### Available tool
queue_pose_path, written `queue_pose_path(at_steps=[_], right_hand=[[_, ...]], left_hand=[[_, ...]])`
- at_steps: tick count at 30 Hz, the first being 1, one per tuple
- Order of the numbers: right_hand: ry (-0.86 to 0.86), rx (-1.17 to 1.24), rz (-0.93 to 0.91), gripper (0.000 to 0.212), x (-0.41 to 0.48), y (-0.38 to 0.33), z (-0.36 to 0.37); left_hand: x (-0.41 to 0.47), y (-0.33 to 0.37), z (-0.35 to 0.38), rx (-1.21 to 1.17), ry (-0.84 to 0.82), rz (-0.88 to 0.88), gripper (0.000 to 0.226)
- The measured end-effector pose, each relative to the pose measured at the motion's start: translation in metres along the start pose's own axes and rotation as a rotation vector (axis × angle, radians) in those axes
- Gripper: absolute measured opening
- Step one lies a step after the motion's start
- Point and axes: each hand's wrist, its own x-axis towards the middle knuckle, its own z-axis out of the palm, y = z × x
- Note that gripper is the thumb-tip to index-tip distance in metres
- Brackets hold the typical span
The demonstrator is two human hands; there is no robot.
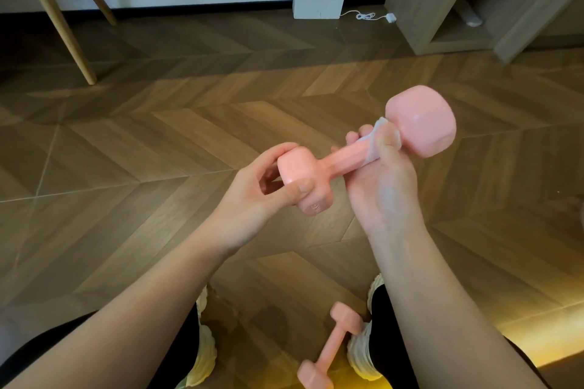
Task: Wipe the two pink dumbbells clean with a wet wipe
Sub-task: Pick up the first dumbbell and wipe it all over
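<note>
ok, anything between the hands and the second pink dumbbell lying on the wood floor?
Nothing visible blocks the pink dumbbell on the floor; it lies beside the right white shoe. But both hands are busy: the left hand grips a head of the held pink dumbbell, the right hand pinches the white wet wipe around its handle.
</note>
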Motion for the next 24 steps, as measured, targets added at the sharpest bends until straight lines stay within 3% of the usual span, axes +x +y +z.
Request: queue_pose_path(at_steps=[4,7,10,18,21,24], right_hand=[[-0.074,-0.224,0.055,0.012,-0.008,0.015,0.002],[-0.115,-0.319,0.077,0.01,-0.01,0.018,0.003],[-0.092,-0.251,0.091,0.014,-0.006,0.008,0.001],[-0.031,-0.006,0.045,0.016,0.004,-0.012,-0.007],[-0.016,-0.123,0.037,0.007,0.001,-0.002,-0.004],[-0.041,-0.381,0.083,0.014,-0.003,0.014,-0.002]], left_hand=[[0.001,0.002,0.002,0.002,0.038,-0.008,0.072],[0.002,0.003,0.002,0.001,0.024,0.003,0.069],[0.0,0.0,0.002,-0.1,0.033,-0.053,0.055],[0.004,0.004,0.001,-0.32,-0.088,-0.35,0.048],[0.002,0.003,0.007,-0.281,-0.071,-0.321,0.055],[0.001,0.002,0.011,-0.241,-0.039,-0.225,0.054]])
